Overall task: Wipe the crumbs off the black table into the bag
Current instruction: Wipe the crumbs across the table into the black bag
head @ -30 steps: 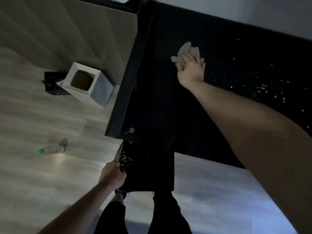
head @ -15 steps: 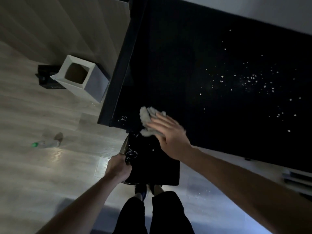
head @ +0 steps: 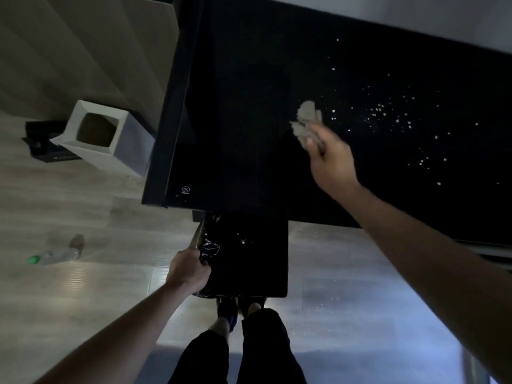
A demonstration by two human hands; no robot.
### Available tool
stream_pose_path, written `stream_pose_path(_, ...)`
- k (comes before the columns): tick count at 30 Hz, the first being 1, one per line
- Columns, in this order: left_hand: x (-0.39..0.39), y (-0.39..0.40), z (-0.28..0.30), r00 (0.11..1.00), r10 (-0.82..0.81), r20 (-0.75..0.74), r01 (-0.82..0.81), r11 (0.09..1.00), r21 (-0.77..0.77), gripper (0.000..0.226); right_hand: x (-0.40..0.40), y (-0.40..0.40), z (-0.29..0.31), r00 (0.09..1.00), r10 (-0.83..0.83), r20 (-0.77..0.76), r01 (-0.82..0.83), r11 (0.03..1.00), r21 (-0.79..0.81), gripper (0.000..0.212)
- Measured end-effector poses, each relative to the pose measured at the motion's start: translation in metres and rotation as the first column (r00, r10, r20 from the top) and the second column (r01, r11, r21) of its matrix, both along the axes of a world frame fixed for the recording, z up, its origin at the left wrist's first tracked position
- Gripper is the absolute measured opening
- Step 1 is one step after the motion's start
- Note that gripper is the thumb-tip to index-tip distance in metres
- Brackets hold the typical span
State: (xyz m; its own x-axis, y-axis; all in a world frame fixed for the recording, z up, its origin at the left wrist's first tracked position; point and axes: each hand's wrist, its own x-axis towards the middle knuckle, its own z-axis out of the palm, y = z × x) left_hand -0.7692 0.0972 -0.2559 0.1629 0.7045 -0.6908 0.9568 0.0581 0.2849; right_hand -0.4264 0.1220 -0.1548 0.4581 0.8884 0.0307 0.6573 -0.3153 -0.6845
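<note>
The black table (head: 249, 120) fills the upper middle and right of the head view. White crumbs (head: 382, 112) lie scattered over its right part. My right hand (head: 329, 156) is over the table, shut on a crumpled grey cloth (head: 306, 120), just left of the crumbs. Below the table's near edge hangs a black bag (head: 243, 259) with its mouth open; a few crumbs show inside. My left hand (head: 188, 270) grips the bag's left rim.
A white square bin (head: 108, 137) stands on the wood floor left of the table, with a dark box (head: 41, 139) behind it. A plastic bottle with a green cap (head: 52, 256) lies on the floor. Some crumbs (head: 318, 306) lie on the floor right of my feet.
My right hand with the cloth swept from the far table to the near edge above the bag, then moved back up and right toward the crumbs. The left hand kept holding the bag.
</note>
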Motion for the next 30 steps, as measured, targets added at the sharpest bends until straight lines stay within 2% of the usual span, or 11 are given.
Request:
stream_pose_path(4,0.001,0.000,-0.003,0.999,-0.034,0.005,0.034,0.999,0.009,0.019,0.015,-0.009,-0.042,0.993,0.089,0.076,-0.074,0.981,-0.182,0.040)
stream_pose_path(6,0.002,0.000,-0.004,0.999,-0.049,0.007,0.049,0.999,0.019,0.020,-0.003,-0.020,-0.053,0.984,0.094,0.150,-0.068,0.983,-0.168,0.042)
stream_pose_path(9,0.002,-0.003,-0.004,0.998,-0.058,-0.009,0.058,0.998,0.013,0.017,-0.037,-0.042,-0.054,0.979,0.132,0.155,-0.117,0.988,-0.105,0.040)
stream_pose_path(13,0.008,-0.007,0.000,0.998,-0.065,0.000,0.065,0.998,-0.004,0.026,-0.081,-0.085,-0.042,0.974,0.217,0.057,-0.210,0.971,-0.114,0.046)
stream_pose_path(18,0.017,-0.010,0.002,0.997,-0.072,0.019,0.073,0.997,-0.030,0.027,-0.106,-0.113,-0.018,0.921,0.271,-0.279,-0.306,0.948,-0.089,0.048)
stream_pose_path(20,0.020,-0.012,0.000,0.998,-0.062,0.024,0.063,0.997,-0.033,0.028,-0.094,-0.103,-0.012,0.919,0.227,-0.322,-0.258,0.965,-0.055,0.049)
stream_pose_path(22,0.024,-0.014,-0.002,0.998,-0.066,0.023,0.067,0.997,-0.026,0.030,-0.068,-0.079,-0.011,0.935,0.121,-0.333,-0.133,0.991,-0.013,0.050)
stream_pose_path(25,0.031,-0.017,-0.007,0.998,-0.055,0.018,0.055,0.998,-0.009,0.031,-0.019,-0.030,-0.011,0.970,0.004,-0.245,-0.009,1.000,-0.020,0.041)
stream_pose_path(30,0.042,-0.024,-0.013,1.000,-0.021,0.010,0.021,1.000,0.004,0.028,0.043,0.047,-0.034,0.999,0.043,-0.024,-0.043,0.999,-0.010,0.041)
